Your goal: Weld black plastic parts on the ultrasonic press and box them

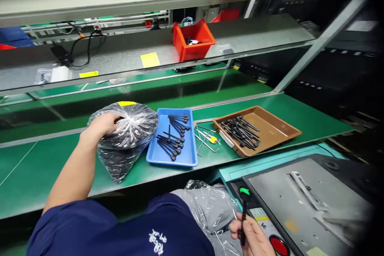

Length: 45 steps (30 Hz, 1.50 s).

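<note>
Head view: a black rod (244,207) is pinched in the right hand (254,235).

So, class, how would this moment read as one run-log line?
left hand: on gathered plastic bag | right hand: holding black knob-ended rod | blue tray: black rods laid out | brown tray: black rods piled

The person wears a dark navy shirt (120,234) whose short left sleeve (69,224) leaves the forearm (73,168) bare. Small white lettering (157,242), too blurred to read, marks the front. Light grey cloth (188,199) covers the lap. The left hand (105,125) and right hand (253,235) are bare.
</note>
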Each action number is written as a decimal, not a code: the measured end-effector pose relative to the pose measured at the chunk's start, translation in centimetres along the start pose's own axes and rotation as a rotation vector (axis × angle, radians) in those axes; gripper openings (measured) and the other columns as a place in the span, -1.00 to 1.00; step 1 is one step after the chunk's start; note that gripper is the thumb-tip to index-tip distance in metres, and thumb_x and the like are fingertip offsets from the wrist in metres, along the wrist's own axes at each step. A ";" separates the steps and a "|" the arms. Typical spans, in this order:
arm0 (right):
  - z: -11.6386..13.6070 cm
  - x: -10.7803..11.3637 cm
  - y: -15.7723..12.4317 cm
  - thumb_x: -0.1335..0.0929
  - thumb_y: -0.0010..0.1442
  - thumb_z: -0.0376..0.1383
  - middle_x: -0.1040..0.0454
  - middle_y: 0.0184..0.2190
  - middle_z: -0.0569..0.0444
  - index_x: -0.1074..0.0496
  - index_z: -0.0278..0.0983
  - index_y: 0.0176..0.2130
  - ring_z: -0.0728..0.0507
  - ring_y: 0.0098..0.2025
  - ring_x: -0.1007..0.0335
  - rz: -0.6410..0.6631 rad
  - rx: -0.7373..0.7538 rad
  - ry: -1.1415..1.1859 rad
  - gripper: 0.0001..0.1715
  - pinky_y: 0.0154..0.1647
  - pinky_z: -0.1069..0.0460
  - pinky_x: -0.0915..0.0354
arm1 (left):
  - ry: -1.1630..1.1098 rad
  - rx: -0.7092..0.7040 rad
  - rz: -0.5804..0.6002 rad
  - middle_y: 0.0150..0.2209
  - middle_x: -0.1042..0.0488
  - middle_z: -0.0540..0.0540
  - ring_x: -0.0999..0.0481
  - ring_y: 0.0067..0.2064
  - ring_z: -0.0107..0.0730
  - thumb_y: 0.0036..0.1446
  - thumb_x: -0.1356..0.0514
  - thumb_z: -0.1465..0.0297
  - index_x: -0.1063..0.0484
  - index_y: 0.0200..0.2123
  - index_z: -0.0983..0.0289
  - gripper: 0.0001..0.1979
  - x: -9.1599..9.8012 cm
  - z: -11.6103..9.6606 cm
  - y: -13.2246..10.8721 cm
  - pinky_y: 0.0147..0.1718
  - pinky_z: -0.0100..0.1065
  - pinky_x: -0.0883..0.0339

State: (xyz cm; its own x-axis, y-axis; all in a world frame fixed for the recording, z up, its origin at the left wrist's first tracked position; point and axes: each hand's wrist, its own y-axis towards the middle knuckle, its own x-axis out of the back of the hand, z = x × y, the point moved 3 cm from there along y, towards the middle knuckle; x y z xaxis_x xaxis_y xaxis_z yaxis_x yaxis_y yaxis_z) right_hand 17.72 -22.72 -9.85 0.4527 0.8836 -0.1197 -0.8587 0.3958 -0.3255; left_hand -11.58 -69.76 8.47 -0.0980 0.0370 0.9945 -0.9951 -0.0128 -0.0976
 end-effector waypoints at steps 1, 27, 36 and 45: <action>0.0 -0.2 0.2 -0.46 0.00 0.21 -0.46 -0.51 0.04 -0.47 -0.22 -0.24 -0.15 -0.46 -0.32 -0.001 -0.003 -0.009 -0.39 -0.39 -0.03 -0.32 | -0.011 -0.032 -0.012 -0.16 -0.60 0.21 -0.57 -0.13 -0.01 0.01 -0.17 0.53 -0.57 -0.12 0.26 -0.66 -0.3 -0.1 0.3 -0.16 -0.18 -0.41; 1.9 -0.2 -2.2 -0.36 0.22 0.13 -0.27 -0.59 0.19 -0.45 -0.26 -0.08 -0.03 -0.56 -0.13 -0.184 0.200 0.034 -0.44 -0.54 0.07 -0.11 | -1.532 -0.787 0.785 -0.17 -0.61 0.26 -0.63 -0.17 -0.19 -0.05 -0.41 0.22 -0.48 -0.32 0.34 -0.67 -8.6 -37.2 -9.5 -0.20 -0.20 -0.54; 3.1 2.6 -3.7 -0.33 0.27 0.06 -0.34 -0.49 0.16 -0.42 -0.25 -0.07 0.02 -0.62 -0.07 -0.502 0.232 0.004 -0.53 -0.63 0.09 -0.02 | -1.516 -0.973 0.990 -0.11 -0.61 0.20 -0.62 -0.22 -0.28 0.02 -0.38 0.22 -0.60 -0.13 0.31 -0.62 -11.9 -46.9 -15.2 -0.15 -0.24 -0.53; 3.6 3.2 -3.0 -0.24 0.34 -0.04 -0.45 -0.48 0.08 -0.46 -0.26 -0.07 -0.07 -0.51 -0.32 -0.633 0.271 -0.362 -0.59 -0.54 0.08 -0.20 | -1.540 -1.076 0.882 0.00 -0.57 0.15 -0.55 0.06 -0.18 0.16 -0.29 0.28 -0.61 -0.07 0.21 -0.72 -13.0 -47.3 -15.4 0.15 -0.13 -0.39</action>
State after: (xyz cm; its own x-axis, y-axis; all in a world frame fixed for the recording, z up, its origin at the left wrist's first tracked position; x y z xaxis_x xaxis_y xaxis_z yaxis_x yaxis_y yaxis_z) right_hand 20.86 -20.16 -5.86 0.8097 0.4773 0.3414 -0.5128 0.8584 0.0161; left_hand 4.54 -22.80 -4.74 -0.9269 -0.3378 -0.1638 -0.3597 0.9240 0.1298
